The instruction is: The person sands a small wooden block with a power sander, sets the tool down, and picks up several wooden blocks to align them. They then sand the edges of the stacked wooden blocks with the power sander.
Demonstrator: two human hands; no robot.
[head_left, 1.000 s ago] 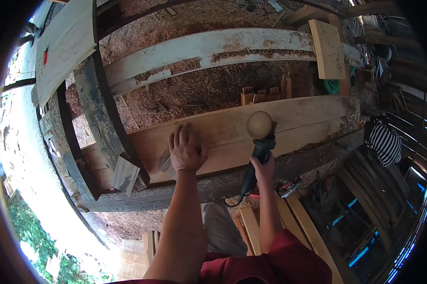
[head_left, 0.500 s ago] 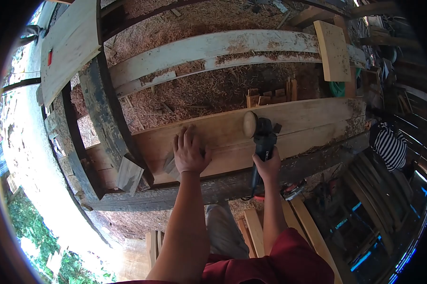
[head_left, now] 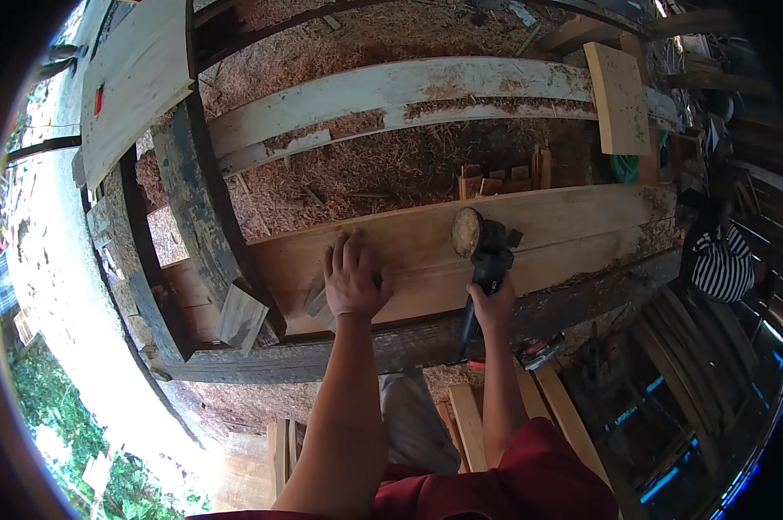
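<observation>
My left hand point(head_left: 354, 279) lies with its fingers stretched out on the wide wooden plank point(head_left: 574, 212) in front of me. A small offcut of wood point(head_left: 319, 305) sits beside its wrist. Wrapped round the body of a dark angle grinder point(head_left: 493, 262) is my right hand point(head_left: 493, 305), to the right of the left one. The grinder's round sanding disc point(head_left: 467, 232) is tilted up, its tan, worn face partly toward me, and overlaps the plank in this view. The plank rests along a dark, weathered beam point(head_left: 391, 344).
Two dark beams point(head_left: 188, 195) cross at the left, near a pale board point(head_left: 136, 87) bearing a red object point(head_left: 98, 100). Beyond the plank is a long whitish beam point(head_left: 357, 91) over shavings. A short yellow board point(head_left: 619, 100) lies across it. A person in a striped top point(head_left: 723, 267) is at right.
The grinder has tilted in my right hand, so more of the disc's face shows. My left hand stays on the plank; the whole view has shifted slightly.
</observation>
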